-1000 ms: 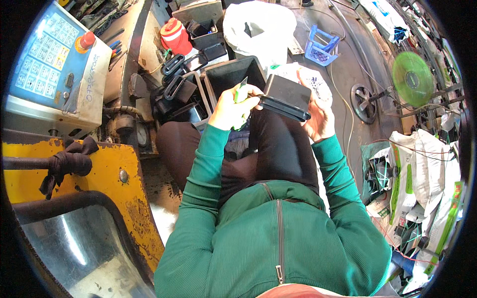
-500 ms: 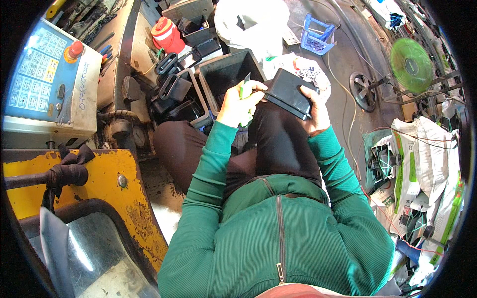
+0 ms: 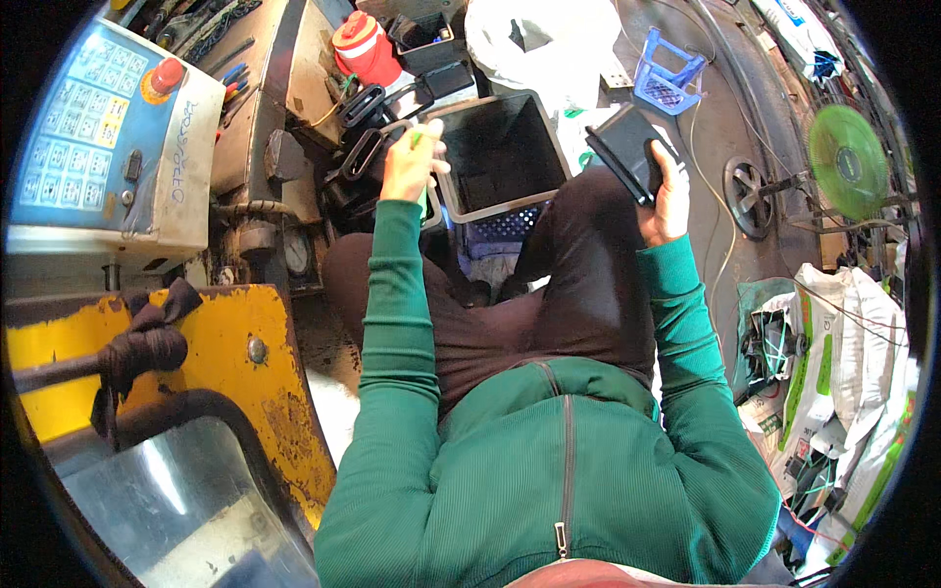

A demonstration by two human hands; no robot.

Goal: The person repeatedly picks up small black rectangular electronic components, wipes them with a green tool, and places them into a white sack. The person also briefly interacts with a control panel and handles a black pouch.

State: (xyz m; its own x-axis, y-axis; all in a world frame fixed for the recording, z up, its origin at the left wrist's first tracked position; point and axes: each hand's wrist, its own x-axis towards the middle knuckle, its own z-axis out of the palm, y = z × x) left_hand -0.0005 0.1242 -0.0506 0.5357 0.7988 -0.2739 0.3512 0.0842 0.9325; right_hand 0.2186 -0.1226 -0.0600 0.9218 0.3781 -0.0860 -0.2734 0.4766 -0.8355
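Note:
My left hand (image 3: 407, 169) is raised over the dark bins, closed round a green-handled knife (image 3: 418, 136); its blade cannot be made out now. Above my right thigh, my right hand (image 3: 668, 203) grips a black rectangular plastic piece (image 3: 624, 147) by its right side, fingers over its edge. That piece is tilted, with a ridged rim along its lower left. Between my hands stands a deep grey bin (image 3: 564, 157) with a dark inside. Black plastic pieces with rectangular openings (image 3: 364, 155) lie beside my left hand, partly hidden by it.
A red-and-white jug (image 3: 367, 49), a white sack (image 3: 539, 59) and a blue plastic stool (image 3: 669, 83) stand beyond the bins. To the right are a green fan (image 3: 848, 162) and white sacks (image 3: 853, 333). A control panel (image 3: 88, 137) and yellow machine part (image 3: 245, 392) flank my left.
My left hand has moved up and left, away from the black piece, still with the knife. My right hand has carried the piece to the right and turned it. The whole view has shifted slightly.

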